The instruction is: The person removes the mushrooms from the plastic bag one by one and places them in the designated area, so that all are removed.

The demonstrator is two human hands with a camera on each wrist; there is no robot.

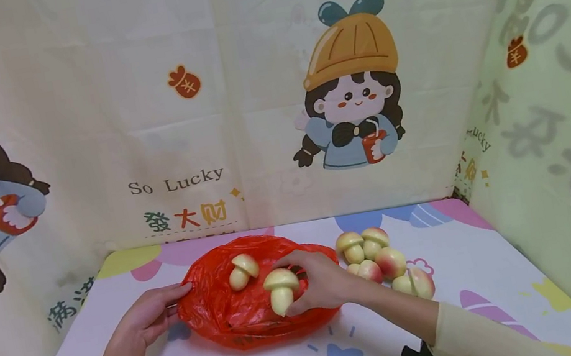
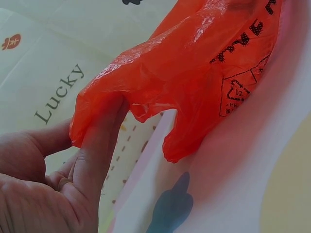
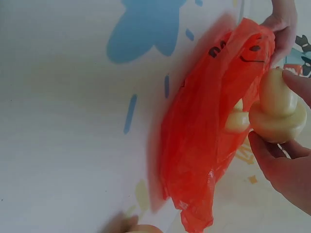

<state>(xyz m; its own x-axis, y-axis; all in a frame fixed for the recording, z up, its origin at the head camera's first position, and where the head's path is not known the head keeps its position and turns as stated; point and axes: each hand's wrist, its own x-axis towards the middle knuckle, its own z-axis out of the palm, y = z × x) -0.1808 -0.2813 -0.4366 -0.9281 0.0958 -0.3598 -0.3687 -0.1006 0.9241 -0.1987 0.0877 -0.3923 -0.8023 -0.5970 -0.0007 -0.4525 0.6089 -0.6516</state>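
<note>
A red plastic bag (image 1: 201, 305) lies spread with its mouth facing up on the table. Its left edge is pinched by my left hand (image 1: 151, 315), whose fingers partly go behind the film in the left wrist view. Over the bag's opening, my right hand (image 1: 320, 278) holds a pale yellow toy mushroom (image 1: 281, 289) between thumb and fingers, cap up and stem down. Another toy mushroom (image 1: 243, 271) lies tilted inside the bag. The right wrist view shows the held mushroom (image 3: 278, 109) in front of the one in the bag (image 3: 237, 120).
Right of the bag sits a group of toy mushrooms (image 1: 352, 247) and pink-and-cream round fruits (image 1: 391, 262) that look like peaches. They stand on a patterned tabletop (image 1: 387, 343). Printed cloth walls (image 1: 268, 143) enclose the table at the back and sides.
</note>
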